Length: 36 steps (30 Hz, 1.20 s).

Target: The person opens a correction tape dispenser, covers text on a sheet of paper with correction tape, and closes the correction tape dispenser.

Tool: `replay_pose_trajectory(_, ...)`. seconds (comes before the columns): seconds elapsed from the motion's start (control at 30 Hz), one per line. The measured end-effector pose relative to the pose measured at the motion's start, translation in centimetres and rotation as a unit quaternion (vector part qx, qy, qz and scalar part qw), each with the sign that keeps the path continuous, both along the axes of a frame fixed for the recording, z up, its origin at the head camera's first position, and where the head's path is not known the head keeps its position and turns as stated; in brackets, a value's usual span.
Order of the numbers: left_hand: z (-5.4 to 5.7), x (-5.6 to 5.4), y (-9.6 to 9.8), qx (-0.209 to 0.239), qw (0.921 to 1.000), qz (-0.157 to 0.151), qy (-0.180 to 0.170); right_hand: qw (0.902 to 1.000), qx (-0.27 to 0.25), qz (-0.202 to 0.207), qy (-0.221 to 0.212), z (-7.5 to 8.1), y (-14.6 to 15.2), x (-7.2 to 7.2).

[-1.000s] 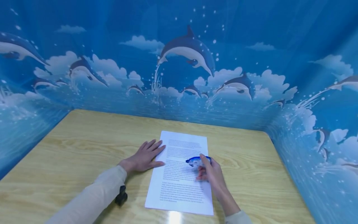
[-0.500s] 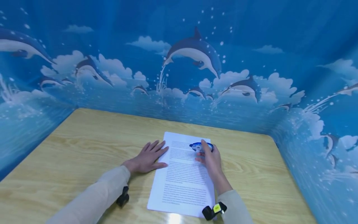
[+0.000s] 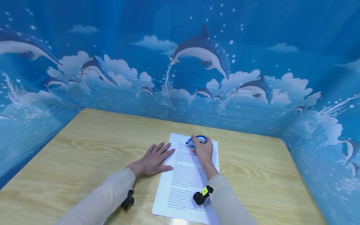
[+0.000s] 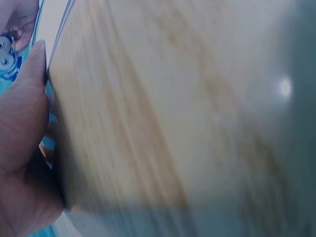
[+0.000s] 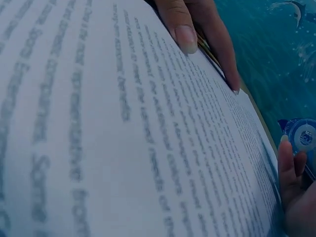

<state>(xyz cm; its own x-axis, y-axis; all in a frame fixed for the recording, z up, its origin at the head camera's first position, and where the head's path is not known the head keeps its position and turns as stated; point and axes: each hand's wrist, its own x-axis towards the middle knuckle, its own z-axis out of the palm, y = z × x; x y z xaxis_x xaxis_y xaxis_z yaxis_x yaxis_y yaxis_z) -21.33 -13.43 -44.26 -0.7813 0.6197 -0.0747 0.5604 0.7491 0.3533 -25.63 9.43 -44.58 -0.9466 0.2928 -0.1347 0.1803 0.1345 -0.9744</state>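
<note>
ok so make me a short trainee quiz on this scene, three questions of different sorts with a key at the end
1. Multiple choice: at which part of the paper is the blue tape dispenser held? A: the near end. B: the middle. C: the far end.
2. True or false: the left hand touches the left side of the paper.
3. Short answer: which animals are printed on the curtain behind the table?

Key:
1. C, held there in the right hand.
2. True, with its fingers spread.
3. Dolphins.
</note>
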Motion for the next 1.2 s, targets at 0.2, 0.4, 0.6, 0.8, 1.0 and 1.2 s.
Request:
replay_pose_trajectory(0.2, -0.2, 0.0, 0.2, -0.011, 0.9999, 0.005, 0.003, 0.9997, 0.018, -0.007, 0.015, -0.3, -1.4, -0.7)
replay_pose_trajectory(0.4, -0.2, 0.0, 0.1, -0.022, 0.9997, 0.001, 0.010, 0.9980, 0.025, -0.026, 0.052, -0.7, -2.6, -1.0)
replay_pose_trajectory(0.6, -0.3, -0.1, 0.1, -0.015, 0.9998, 0.001, 0.011, 0.9976, 0.049, -0.002, 0.048, -1.0, -3.0, -1.3)
replay_pose_trajectory(0.8, -0.2, -0.2, 0.2, -0.008, 0.9999, 0.008, 0.007, 0.9976, 0.058, 0.021, 0.031, -1.0, -2.7, -1.4)
replay_pose_trajectory(1.0, -0.4, -0.2, 0.4, -0.020, 0.9996, 0.015, 0.015, 0.9961, 0.078, 0.024, 0.034, -1.4, -2.8, -1.5)
replay_pose_trajectory(1.2, -0.8, -0.3, 0.4, -0.013, 0.9997, 0.014, 0.017, 0.9947, 0.087, 0.025, 0.048, -1.5, -3.1, -1.4)
